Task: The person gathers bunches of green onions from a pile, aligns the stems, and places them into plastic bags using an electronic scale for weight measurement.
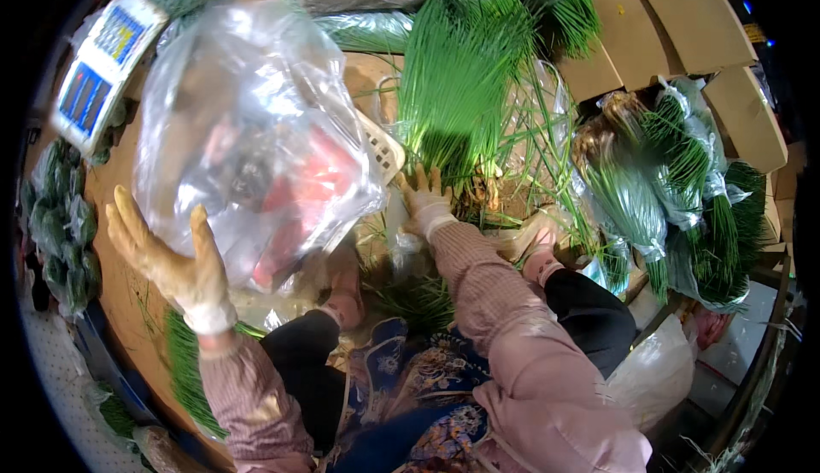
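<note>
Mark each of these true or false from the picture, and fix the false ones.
1. The left hand is raised against a clear plastic bag. True.
2. The right hand rests on a stack of cardboard. False: it reaches into a bundle of green chives; the cardboard lies far off at the upper right.
3. Both hands wear light gloves. True.
4. The scale sits at the right edge of the picture. False: it is at the upper left, beside the bag.
5. More chives in clear bags lie to the person's right. True.
</note>
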Available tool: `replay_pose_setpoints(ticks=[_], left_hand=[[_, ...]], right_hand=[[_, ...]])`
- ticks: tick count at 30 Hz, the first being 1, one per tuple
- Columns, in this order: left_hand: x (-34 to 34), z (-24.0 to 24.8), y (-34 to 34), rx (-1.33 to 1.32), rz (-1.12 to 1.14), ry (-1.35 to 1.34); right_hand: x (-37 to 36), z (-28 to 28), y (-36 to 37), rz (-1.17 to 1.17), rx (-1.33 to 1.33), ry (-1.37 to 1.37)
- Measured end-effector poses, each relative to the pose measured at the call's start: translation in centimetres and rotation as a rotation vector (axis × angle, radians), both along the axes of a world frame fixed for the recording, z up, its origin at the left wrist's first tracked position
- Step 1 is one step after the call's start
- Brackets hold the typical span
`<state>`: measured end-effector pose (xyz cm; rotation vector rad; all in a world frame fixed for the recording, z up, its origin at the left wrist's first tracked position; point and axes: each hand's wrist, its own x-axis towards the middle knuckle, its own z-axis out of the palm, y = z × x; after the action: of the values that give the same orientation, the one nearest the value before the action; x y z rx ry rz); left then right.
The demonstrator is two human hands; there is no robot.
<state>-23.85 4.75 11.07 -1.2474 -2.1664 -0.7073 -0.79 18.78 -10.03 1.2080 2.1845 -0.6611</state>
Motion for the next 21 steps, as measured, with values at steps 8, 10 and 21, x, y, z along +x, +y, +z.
replay_pose_setpoints(ticks=[8, 10, 21], left_hand=[[6.6, 0.4, 3.5, -0.255, -0.286, -0.192], [7.1, 0.1, 3.6, -0.268, -0.308, -0.251], [8.6, -0.3, 3.5, -0.325, -0.383, -0.419]], right_hand=[[10.0, -6.4, -4.9, -0.281, -0.121, 0.187], [13.2, -7.7, -9.5, -0.097, -0.376, -0.066], [7.3, -1.6, 0.9, -0.686, -0.293, 0.199]])
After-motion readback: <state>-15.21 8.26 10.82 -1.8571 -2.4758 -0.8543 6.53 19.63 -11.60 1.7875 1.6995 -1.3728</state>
